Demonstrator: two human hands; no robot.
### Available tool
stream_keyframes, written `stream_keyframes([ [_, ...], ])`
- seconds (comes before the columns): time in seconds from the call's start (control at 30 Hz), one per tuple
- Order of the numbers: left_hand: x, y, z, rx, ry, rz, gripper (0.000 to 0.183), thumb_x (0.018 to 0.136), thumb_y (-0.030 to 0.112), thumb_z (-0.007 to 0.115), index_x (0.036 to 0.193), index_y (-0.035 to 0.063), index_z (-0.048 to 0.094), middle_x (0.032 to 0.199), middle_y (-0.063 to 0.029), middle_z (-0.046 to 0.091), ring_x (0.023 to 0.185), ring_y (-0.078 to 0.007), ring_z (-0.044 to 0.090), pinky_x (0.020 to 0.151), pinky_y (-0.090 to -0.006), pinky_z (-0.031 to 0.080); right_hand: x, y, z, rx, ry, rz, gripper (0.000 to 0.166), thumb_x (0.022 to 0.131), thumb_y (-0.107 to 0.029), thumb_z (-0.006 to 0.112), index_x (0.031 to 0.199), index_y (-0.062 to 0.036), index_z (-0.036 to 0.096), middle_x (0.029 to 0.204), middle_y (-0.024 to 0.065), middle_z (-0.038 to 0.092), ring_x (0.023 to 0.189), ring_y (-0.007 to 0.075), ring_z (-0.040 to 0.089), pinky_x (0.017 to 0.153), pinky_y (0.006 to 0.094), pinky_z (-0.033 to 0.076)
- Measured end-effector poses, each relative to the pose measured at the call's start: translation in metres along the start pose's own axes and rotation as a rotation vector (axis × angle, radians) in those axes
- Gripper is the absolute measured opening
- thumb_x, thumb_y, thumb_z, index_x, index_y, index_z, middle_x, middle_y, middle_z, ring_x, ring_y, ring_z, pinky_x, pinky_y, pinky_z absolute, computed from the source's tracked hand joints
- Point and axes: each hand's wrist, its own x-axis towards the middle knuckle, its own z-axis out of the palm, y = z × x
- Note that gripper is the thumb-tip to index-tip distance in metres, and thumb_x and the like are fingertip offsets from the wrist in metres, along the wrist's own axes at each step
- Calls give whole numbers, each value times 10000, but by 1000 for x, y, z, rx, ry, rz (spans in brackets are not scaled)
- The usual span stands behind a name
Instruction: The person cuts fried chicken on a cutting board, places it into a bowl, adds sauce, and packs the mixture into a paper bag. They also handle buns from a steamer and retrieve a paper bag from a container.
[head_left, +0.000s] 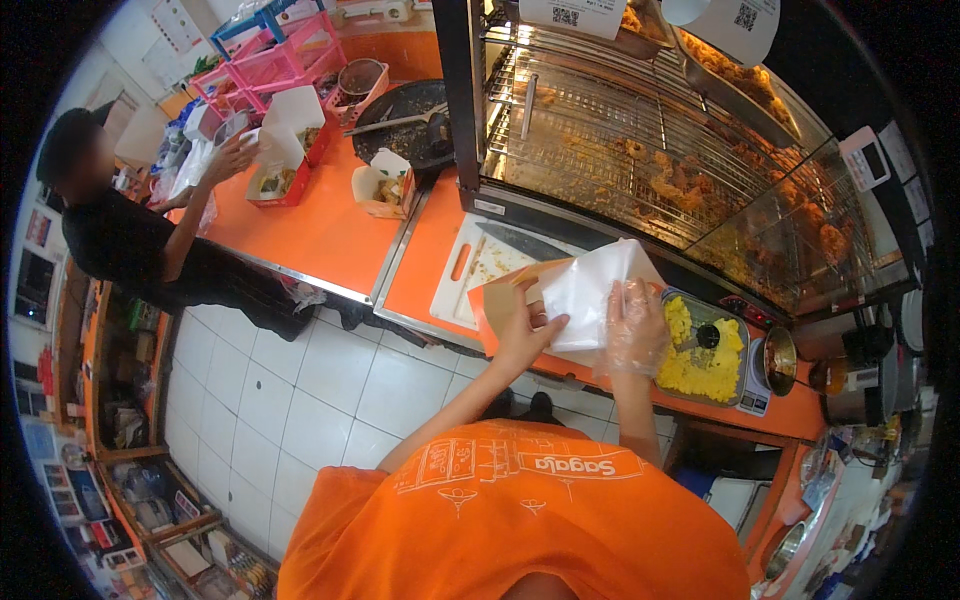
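An orange carton box (489, 309) with a tan inside is held above the counter's front edge, and a sheet of white paper (576, 296) stands in it. My left hand (531, 330), bare, grips the box and pinches the near edge of the paper. On the other side, my right hand (636, 330) wears a clear plastic glove and has its fingers on the paper. Below the box lies a white cutting board (448, 294) with crumbs and a dark-bladed knife (523, 244). Close to my right hand is a metal tray (742, 352) of crumbly yellow food (701, 375) with a black-ended utensil.
A lit glass display cabinet (474, 150) with fried pieces rises behind the board. At the left, a co-worker (135, 232) stands by open food boxes (281, 201) and a black pan (375, 142). A digital scale (754, 405) and a small metal bowl (780, 361) are at right.
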Motion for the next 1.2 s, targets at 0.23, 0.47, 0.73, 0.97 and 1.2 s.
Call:
stream_keyframes([
  [0.23,13,-22,-53,580,232,-58,425,705,129,710,1016,-31,469,919,-156,602,709,-175,631,578,-292,503,-24,-20,82,80,-407,-24,193,838,-258,519,910,-81,547,834,130,599,751,315,603,643,428,490],
  [0.47,-14,-7,-90,750,320,170,207,802,150,601,964,41,532,915,-154,555,841,-291,559,730,-387,449,-25,-6,112,180,-380,-57,185,840,-263,513,884,-86,546,860,126,600,757,329,595,654,444,482],
  [0.73,-19,-49,-111,983,269,219,197,753,48,591,945,44,545,1009,-149,491,992,-337,475,834,-411,406,1,3,42,199,-259,38,256,845,-302,535,757,-61,527,761,143,567,729,331,563,632,434,443],
  [0.97,1,-41,-57,798,146,293,204,769,47,591,964,25,537,1024,-151,500,980,-298,495,845,-377,423,17,38,-12,177,-122,85,238,819,-229,595,702,-43,503,621,126,516,590,308,503,555,405,381],
  [1.2,-5,1,20,-465,-272,-439,473,861,290,579,1224,34,416,1187,-88,510,1067,-184,511,840,-340,459,17,43,-27,302,-170,168,273,808,-288,608,703,-51,527,652,131,537,621,296,529,568,417,392],
])
